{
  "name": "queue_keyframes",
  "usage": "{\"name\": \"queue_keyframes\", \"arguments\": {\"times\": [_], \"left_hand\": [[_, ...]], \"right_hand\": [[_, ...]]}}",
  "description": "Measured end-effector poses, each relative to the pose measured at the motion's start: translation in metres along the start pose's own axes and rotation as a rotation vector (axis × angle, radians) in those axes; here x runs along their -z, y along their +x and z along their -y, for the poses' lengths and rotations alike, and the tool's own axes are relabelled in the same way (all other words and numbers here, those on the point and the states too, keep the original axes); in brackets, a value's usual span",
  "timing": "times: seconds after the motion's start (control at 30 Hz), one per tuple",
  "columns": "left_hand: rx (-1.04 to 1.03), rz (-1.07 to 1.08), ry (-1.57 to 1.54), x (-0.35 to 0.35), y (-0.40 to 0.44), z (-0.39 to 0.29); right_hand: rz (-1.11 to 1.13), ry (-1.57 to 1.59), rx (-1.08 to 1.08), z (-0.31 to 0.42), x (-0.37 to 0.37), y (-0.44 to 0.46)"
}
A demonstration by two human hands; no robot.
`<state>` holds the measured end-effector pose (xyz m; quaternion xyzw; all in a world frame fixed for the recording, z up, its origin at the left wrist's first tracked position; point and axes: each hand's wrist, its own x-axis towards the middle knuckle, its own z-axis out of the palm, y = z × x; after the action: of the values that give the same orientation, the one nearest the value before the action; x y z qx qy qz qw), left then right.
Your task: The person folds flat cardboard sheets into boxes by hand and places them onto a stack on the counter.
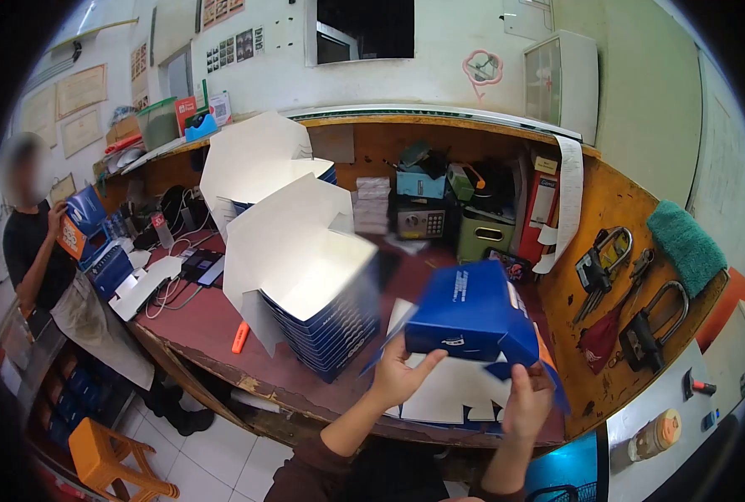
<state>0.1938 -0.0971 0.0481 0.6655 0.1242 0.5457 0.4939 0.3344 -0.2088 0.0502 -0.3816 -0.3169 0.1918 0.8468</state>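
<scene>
A blue folded cardboard box (464,309) with white print is tilted above the desk in front of me. My left hand (402,372) grips its lower left corner, thumb along the front edge. At its lower right, my right hand (529,397) pinches a blue flap; the fingertips are partly hidden. Flat white card blanks (431,400) lie on the desk under the box. To the left stands a tall stack of nested blue boxes (322,335), white inside, lids raised. Behind it rises a second stack of nested boxes (259,159).
An orange cutter-like object (240,337) lies on the red desk (201,322). Padlocks (653,330) and a green towel (686,248) are on the right side panel. A safe (421,222) stands at the back. Another person (46,251) holds a blue-and-orange box at left.
</scene>
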Motion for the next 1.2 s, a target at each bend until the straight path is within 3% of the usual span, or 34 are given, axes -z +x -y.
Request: {"name": "queue_keyframes", "arguments": {"times": [0.03, 0.07, 0.13, 0.17, 0.23, 0.3, 0.37, 0.43, 0.47, 0.53, 0.57, 0.63, 0.73, 0.77, 0.83, 0.87, 0.93, 1.0, 1.07, 1.13, 1.2], "left_hand": [[-0.059, -0.006, -0.130, -0.008, -0.001, -0.002], [-0.012, -0.020, -0.231, -0.017, -0.008, 0.003], [-0.008, -0.048, -0.301, -0.042, -0.020, 0.004], [-0.020, -0.077, -0.368, -0.048, -0.023, 0.005], [-0.079, -0.070, -0.318, -0.042, -0.021, 0.007], [-0.077, -0.053, -0.280, -0.029, -0.018, 0.004], [-0.068, -0.102, -0.211, -0.016, -0.012, 0.001], [-0.173, -0.055, -0.260, -0.004, -0.008, 0.007], [-0.179, -0.072, -0.253, -0.006, -0.012, 0.011], [-0.101, -0.049, -0.351, -0.016, -0.017, 0.005], [-0.018, -0.093, -0.398, -0.025, -0.019, 0.003], [0.054, -0.107, -0.199, -0.029, -0.030, 0.026], [0.160, -0.121, -0.175, -0.026, -0.027, 0.028], [0.076, -0.100, -0.290, -0.021, -0.023, 0.022], [0.105, -0.008, -0.351, -0.011, -0.024, 0.007], [0.117, 0.028, -0.371, -0.009, -0.025, 0.002], [0.130, -0.005, -0.092, -0.011, -0.030, 0.003], [0.148, 0.019, -0.134, -0.013, -0.032, 0.006], [0.172, 0.029, -0.194, -0.015, -0.034, 0.008], [0.051, 0.082, -0.090, -0.012, -0.032, 0.012], [-0.027, 0.002, -0.027, -0.019, -0.033, 0.008]], "right_hand": [[-0.197, -0.309, 0.028, -0.004, -0.012, -0.011], [-0.290, -0.335, 0.050, -0.015, -0.020, -0.020], [-0.352, -0.104, 0.148, -0.038, -0.043, -0.034], [-0.312, 0.155, 0.226, -0.043, -0.054, -0.035], [-0.230, 0.223, 0.194, -0.042, -0.050, -0.029], [-0.213, 0.288, 0.026, -0.042, -0.042, -0.019], [-0.166, 0.109, 0.116, -0.029, -0.033, -0.018], [-0.138, -0.286, 0.369, -0.044, -0.017, -0.013], [-0.124, -0.275, 0.357, -0.046, -0.018, -0.017], [-0.332, -0.492, 0.160, -0.029, -0.038, -0.031], [-0.282, -0.466, 0.135, -0.027, -0.046, -0.034], [-0.243, 0.313, 0.012, -0.031, -0.060, -0.031], [-0.172, 0.354, -0.127, -0.051, -0.053, -0.034], [-0.203, 0.337, -0.138, -0.048, -0.055, -0.032], [-0.061, 0.256, -0.059, -0.037, -0.049, -0.018], [-0.164, 0.303, -0.109, -0.040, -0.054, -0.019], [-0.276, 0.342, -0.161, -0.045, -0.056, -0.023], [-0.129, 0.526, -0.126, -0.055, -0.047, -0.028], [-0.121, 0.469, -0.135, -0.051, -0.046, -0.027], [-0.105, 0.427, -0.151, -0.043, -0.046, -0.025], [-0.133, 0.386, -0.124, -0.048, -0.041, -0.026]]}}
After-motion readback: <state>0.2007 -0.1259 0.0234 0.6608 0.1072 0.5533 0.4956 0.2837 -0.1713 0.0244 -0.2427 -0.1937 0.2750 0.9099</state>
